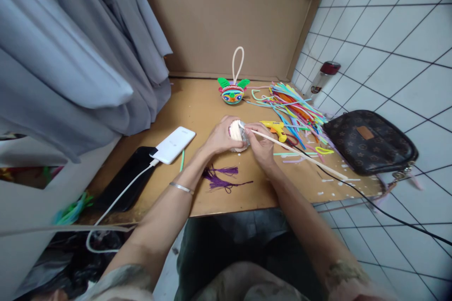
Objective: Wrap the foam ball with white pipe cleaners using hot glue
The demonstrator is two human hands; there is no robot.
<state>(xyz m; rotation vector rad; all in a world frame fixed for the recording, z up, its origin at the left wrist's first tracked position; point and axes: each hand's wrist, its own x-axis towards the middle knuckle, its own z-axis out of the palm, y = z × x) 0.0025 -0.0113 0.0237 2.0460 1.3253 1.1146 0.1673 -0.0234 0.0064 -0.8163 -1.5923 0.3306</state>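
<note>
A small white wound ball is being cupped in the closed grip of the left hand just above the bench, while a long cream pipe cleaner is being pinched shut between the fingers of the right hand. Winding appears to be under way; a snug further turn around the ball seems called for.

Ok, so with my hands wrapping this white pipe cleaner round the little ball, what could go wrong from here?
1. The long white pipe cleaner trails past the yellow glue gun; it might snag or drag it.
2. The glue gun's black cord hangs off the board's edge, so a tug could pull it down.
3. The ball, pinched between left hand and right hand, could slip and unwind.
</note>
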